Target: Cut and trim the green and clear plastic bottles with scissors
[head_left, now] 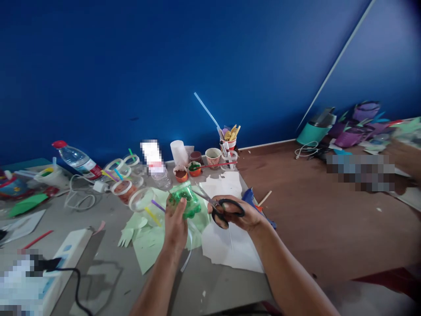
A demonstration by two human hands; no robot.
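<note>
My left hand grips a green-painted, clear plastic bottle piece, its thumb pressed on the near side. In my right hand is a pair of scissors with black handles, fingers through the loops. The blades point left, toward the bottle piece's upper edge; whether they touch it I cannot tell. Beneath both hands lie light green paper and torn white paper. A pale green hand-shaped cutout rests left of my left hand. Beside my right hand is a blue glue gun, partly hidden.
Paint pots, a paper cup and a cup of wooden cutlery stand at the back. On the left are a red-capped bottle, plastic cups with straws and a white power strip. A brown tabletop extends right.
</note>
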